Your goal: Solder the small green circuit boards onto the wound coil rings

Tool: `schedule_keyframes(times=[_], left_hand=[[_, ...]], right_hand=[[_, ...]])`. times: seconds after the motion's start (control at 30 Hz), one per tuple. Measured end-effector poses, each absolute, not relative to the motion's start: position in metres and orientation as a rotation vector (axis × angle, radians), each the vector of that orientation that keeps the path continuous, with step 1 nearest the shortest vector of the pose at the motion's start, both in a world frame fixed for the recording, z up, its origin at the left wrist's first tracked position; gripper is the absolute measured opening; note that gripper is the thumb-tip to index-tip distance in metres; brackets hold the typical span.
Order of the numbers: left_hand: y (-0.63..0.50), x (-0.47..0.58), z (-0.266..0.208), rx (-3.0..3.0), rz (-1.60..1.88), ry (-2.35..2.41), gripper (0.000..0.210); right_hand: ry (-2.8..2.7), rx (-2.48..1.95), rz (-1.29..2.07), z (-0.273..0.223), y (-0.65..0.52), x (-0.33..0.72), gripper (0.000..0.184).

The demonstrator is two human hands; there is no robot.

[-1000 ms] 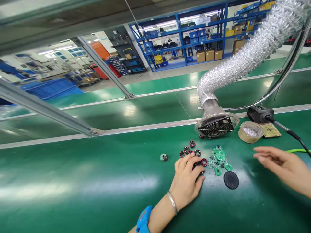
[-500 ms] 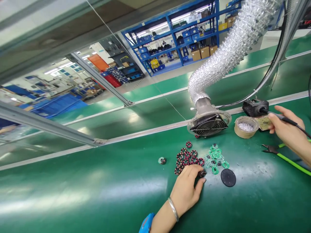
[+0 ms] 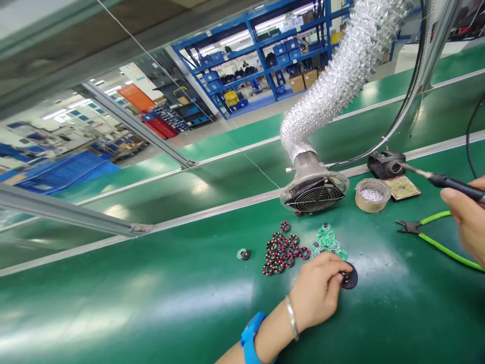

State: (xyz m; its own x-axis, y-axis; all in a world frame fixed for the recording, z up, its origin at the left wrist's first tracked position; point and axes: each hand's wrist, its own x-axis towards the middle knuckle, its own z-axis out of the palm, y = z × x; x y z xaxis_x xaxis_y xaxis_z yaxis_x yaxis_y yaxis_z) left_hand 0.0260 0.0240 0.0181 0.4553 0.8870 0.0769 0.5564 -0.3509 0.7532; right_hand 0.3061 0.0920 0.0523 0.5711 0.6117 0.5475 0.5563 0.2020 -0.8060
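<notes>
My left hand [image 3: 320, 285] pinches a small dark wound coil [image 3: 344, 277] over a round black disc [image 3: 352, 276] on the green bench. Whether the coil touches the disc I cannot tell. In my right hand [image 3: 468, 215] is a soldering iron [image 3: 450, 185], its tip pointing left toward the black iron stand [image 3: 386, 164]. Left of my left hand lies a pile of red-and-black coils [image 3: 282, 250]. Small green circuit boards [image 3: 326, 240] are heaped just beyond its fingers. A single coil with a green board [image 3: 243, 254] sits apart on the left.
A fume extractor [image 3: 316, 194] on a silver hose [image 3: 322, 96] stands behind the parts. To its right are a tub of silvery bits [image 3: 373, 195] and a yellowish sponge tray [image 3: 403, 187]. Green-handled cutters [image 3: 411, 227] lie open near my right hand.
My left hand has carried the coil from beside the pile rightward to the black disc. My right hand has drawn the soldering iron out of its stand, back toward the right. The view has shifted slightly.
</notes>
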Motion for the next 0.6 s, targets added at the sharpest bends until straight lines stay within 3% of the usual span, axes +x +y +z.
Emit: schedule_keyframes(times=[0.13,0.43,0.6], left_hand=[[0.038,0.041,0.017,2.182,0.497,1.202,0.035],[0.056,0.037,0.015,2.163,0.439,1.101,0.038],[0.051,0.028,0.015,2.122,0.571,1.010,0.038]], right_hand=[[-1.215,-1.308,0.113,0.051,0.076,0.284,0.034],[-1.506,-0.942,0.802,0.023,0.062,0.240,0.032],[-1.755,-0.894,0.683,-0.014,0.047,0.232,0.016]])
